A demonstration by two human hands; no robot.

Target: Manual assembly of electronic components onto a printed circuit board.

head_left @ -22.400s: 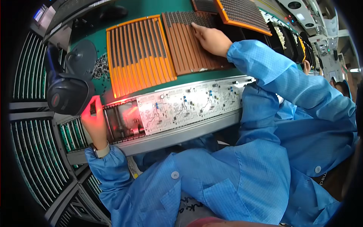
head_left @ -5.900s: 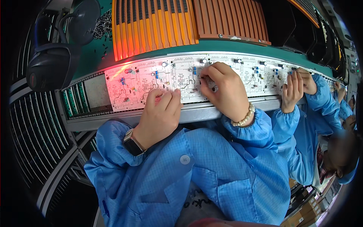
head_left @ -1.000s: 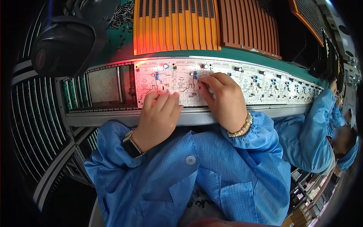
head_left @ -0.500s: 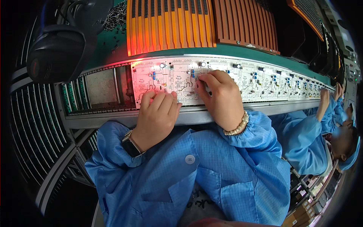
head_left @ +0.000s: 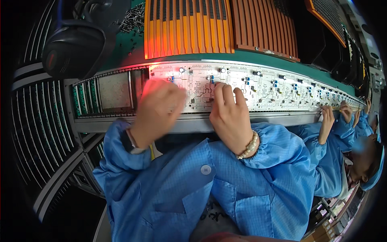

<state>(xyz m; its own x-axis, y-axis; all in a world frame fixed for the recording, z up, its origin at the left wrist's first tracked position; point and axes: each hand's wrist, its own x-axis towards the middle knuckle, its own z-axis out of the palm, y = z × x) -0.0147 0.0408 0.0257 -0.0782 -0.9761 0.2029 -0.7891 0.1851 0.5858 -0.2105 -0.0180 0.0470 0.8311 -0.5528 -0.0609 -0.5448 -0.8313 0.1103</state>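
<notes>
A row of white circuit boards (head_left: 200,103) with small blue, black and silver parts lies in a metal rail in front of me. My left hand (head_left: 159,111) is smeared by motion over the leftmost board, and its fingers cannot be made out. Bent fingers of my right hand (head_left: 230,115) reach down onto the second board, beside a cluster of small blue components (head_left: 212,79). The thumb and the tips are partly hidden, so whatever they pinch does not show. A silver-topped cylindrical capacitor (head_left: 222,70) stands just beyond that hand.
Behind the rail are an orange slotted rack (head_left: 188,38) and a brown one (head_left: 264,34). A black rounded device (head_left: 74,52) and a heap of small wire-legged parts (head_left: 135,18) sit at the left. Green boards (head_left: 86,97) stand below. A co-worker's hands (head_left: 326,123) work farther right.
My left hand has moved left over the first board and blurred. My right hand has turned slightly, its wrist nearer me. The view has shifted a little; a co-worker's hand has come into sight.
</notes>
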